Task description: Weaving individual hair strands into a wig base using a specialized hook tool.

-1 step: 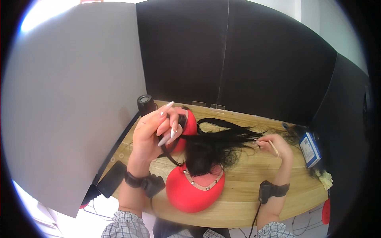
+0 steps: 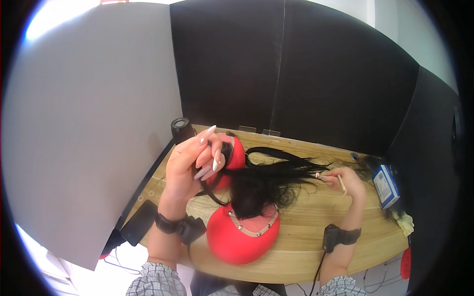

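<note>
Near the table's front edge sits a red rounded block (image 2: 242,246) with a pink top and a pale band pinned along its edge. Black hair (image 2: 249,197) rises from that top and spreads to the right. My left hand (image 2: 192,160) is raised over the left side, its fingers closed on a dark lock of hair that loops down to the block. At the right, my right hand (image 2: 348,182) pinches the hair's far end between thumb and fingertip. A thin pale stick (image 2: 342,184) crosses its fingers; what kind of tool it is cannot be made out.
Behind my left hand stands a second red block (image 2: 238,153), partly hidden. A black cylinder (image 2: 182,129) is at the back left, a dark flat object (image 2: 139,223) at the left edge. A blue-and-white box (image 2: 385,186) and crumpled yellow cloth (image 2: 405,224) lie right. Dark partitions (image 2: 227,64) enclose the table.
My right hand has shifted very slightly, and the pale stick in it is tilted a little differently. My left hand and the red blocks stay practically where they were.
</note>
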`<state>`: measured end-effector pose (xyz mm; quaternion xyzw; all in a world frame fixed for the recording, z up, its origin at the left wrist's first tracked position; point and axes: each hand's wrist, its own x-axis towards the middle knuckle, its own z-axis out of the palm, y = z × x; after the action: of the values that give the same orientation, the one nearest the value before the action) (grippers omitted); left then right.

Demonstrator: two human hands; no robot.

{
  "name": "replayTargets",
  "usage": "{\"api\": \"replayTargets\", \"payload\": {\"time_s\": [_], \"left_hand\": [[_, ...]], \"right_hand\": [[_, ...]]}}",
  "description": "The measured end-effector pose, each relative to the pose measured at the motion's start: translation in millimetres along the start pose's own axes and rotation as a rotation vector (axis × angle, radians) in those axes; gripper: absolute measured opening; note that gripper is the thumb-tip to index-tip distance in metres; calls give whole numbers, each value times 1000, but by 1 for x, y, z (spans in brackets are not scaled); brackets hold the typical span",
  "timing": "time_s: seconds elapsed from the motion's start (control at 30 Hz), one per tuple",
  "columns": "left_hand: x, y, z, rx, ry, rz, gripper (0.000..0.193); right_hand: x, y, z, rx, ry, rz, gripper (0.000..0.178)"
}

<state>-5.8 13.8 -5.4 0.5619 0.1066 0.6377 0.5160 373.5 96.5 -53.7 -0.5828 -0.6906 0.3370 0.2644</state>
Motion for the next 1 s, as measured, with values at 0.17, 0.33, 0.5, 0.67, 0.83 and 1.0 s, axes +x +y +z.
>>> {"api": "replayTargets", "payload": {"time_s": [0.17, 0.33, 0.5, 0.67, 0.83, 1.0], "left_hand": [[3, -7, 10, 543, 145, 21, 38], [0, -15, 10, 478, -56, -274, 34], [-7, -20, 18, 371, -199, -497, 36], [-7, -25, 35, 400, -260, -503, 35], [-7, -25, 37, 384, -259, -544, 34], [-10, -27, 37, 479, -246, -513, 36]], "right_hand": [[-11, 14, -18, -506, 600, 3, 26], [-25, -53, 16, 145, 441, -432, 23], [-58, -113, 77, 151, 145, -767, 40], [-60, -112, 97, 201, 88, -838, 46], [-53, -111, 105, 91, 161, -891, 38], [-51, -112, 111, 169, 214, -887, 31]]}}
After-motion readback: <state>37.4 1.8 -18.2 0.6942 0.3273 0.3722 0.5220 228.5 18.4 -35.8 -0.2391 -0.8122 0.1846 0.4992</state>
